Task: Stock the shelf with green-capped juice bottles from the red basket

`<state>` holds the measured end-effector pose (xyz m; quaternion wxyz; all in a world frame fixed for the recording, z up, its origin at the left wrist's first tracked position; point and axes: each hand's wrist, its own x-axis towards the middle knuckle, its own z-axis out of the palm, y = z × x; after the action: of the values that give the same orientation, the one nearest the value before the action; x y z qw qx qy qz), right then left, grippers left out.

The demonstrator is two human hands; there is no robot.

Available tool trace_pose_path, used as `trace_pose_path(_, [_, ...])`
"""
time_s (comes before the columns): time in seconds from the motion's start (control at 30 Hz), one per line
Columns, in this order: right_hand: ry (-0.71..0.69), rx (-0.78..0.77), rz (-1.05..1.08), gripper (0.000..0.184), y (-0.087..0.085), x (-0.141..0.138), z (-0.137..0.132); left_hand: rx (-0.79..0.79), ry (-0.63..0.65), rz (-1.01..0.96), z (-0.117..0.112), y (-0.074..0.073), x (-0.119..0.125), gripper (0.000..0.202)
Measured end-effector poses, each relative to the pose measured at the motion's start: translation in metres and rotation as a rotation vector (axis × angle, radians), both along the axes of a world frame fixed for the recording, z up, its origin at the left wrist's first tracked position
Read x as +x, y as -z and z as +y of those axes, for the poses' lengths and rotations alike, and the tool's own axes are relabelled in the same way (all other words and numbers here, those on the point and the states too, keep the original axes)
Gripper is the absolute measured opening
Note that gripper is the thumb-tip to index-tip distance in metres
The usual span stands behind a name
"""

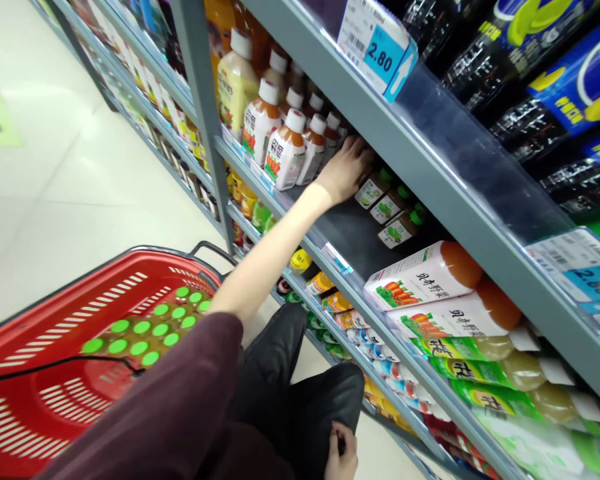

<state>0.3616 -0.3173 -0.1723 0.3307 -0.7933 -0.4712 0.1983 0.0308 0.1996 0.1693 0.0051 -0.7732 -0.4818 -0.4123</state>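
My left hand [347, 171] reaches deep into the middle shelf, its fingers bent and their tips lost in shadow. I cannot make out whether it grips anything. Beside it on one side stand white-capped juice bottles [285, 150] with carrot labels. On its other side are small dark bottles with green caps [397, 229], close to the fingers. My right hand [342, 452] rests near my knee with its fingers loosely curled and nothing visible in them. A red shopping basket [65, 303] at the left holds several green-capped bottles [140, 330].
The grey shelf edge [430, 177] runs above my left hand. Large carrot-label bottles [420, 277] and green-label bottles [480, 367] lie to the right. Cola bottles [570, 87] fill the upper shelf. The basket's black handle [75, 360] crosses its opening. Packaged drinks [375, 353] line the lower shelf.
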Motion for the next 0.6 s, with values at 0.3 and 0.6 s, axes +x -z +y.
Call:
trace_pose_path(0.3, [0.029,-0.024,0.05,0.056,-0.006,0.001,-0.009,-0.144,-0.175,-0.265,-0.268,0.193,-0.059,0.026])
trace_pose_path(0.6, [0.027,-0.105,-0.08,0.043,-0.017,0.003,-0.01,-1.34,-0.577,0.04,-0.396,0.291,-0.159,0.024])
